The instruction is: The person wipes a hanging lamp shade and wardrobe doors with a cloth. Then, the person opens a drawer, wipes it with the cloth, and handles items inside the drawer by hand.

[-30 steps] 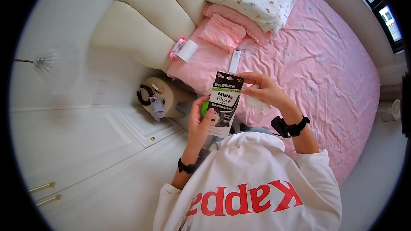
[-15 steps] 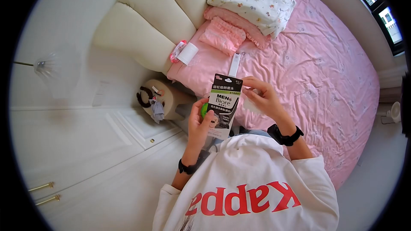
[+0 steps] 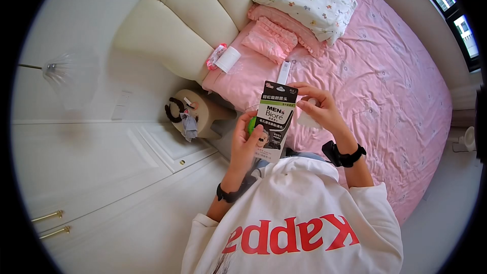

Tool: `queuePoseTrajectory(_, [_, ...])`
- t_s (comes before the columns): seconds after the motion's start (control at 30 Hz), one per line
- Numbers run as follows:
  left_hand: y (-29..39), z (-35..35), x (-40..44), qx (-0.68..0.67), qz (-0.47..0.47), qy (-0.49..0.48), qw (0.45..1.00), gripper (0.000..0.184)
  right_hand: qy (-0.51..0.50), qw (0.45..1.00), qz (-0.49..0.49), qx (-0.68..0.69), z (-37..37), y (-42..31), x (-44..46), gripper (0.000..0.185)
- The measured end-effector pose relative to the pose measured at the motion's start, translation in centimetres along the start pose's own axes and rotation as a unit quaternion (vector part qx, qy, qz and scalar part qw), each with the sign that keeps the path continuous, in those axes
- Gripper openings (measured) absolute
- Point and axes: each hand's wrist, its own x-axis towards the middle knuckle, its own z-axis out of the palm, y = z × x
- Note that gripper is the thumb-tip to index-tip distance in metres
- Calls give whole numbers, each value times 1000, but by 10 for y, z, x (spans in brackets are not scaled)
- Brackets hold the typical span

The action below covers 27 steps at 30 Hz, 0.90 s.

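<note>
Upright in front of my chest is a black and white Men's Bioré nose strip box [image 3: 274, 122], its printed front facing me. My left hand [image 3: 244, 142] grips its lower left side, the thumb lying across the front. A bright green thing [image 3: 251, 125] shows between that hand and the box; its kind is hidden. At the box's upper right edge, the bent fingers and thumb of my right hand [image 3: 323, 109] close on the corner. Below the right hand a whitish item [image 3: 308, 120] is partly covered, and I cannot make out what it is.
Ahead is a bed with a pink sheet [image 3: 375, 96], pillows [image 3: 309, 5], a white roll [image 3: 228, 60] and a slim white object [image 3: 284, 72]. At left, a round bedside table [image 3: 205, 116] bears a dark hairband [image 3: 175, 110] and a grey cloth [image 3: 189, 127]. White cabinets [image 3: 101, 172] stand beside me.
Both hands and the box have shifted slightly right in view, along with the whole scene. The box leans a little more, and the grip looks much the same.
</note>
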Motion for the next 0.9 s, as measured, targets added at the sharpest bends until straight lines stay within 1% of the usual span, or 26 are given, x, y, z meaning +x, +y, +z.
queuePoseTrajectory(0.1, [1, -1, 0, -19, -6, 0, 1000, 37, 7, 1000, 27, -4, 3, -5, 1, 25])
queuePoseTrajectory(0.2, [1, 0, 1, -39, -1, -1, 999, 37, 18, 1000, -2, -16, 8, -2, 3, 25])
queuePoseTrajectory(0.3, [3, 0, 1, -41, 19, -2, 999, 36, 6, 999, -29, -22, 9, -7, 5, 26])
queuePoseTrajectory(0.4, [5, 1, 0, -17, 39, -3, 999, 36, 0, 999, -9, -54, 5, -11, 4, 23])
queuePoseTrajectory(0.5, [4, -5, 1, 19, 33, -4, 999, 36, -34, 996, -43, -73, 1, -10, 10, 18])
queuePoseTrajectory(0.6, [4, -9, 5, 27, 19, -19, 999, 36, -85, 992, -49, -78, -7, -12, 15, 17])
queuePoseTrajectory(0.7, [2, -10, 4, 28, 14, -24, 999, 36, -111, 989, -32, -89, -11, -10, 17, 22])
queuePoseTrajectory(0.8, [2, -9, 4, 33, 30, -20, 999, 37, -69, 995, -12, -68, -4, -12, 17, 30])
queuePoseTrajectory(0.9, [5, -8, 3, 39, 40, -19, 998, 37, -69, 994, 31, -80, -5, -5, 15, 35])
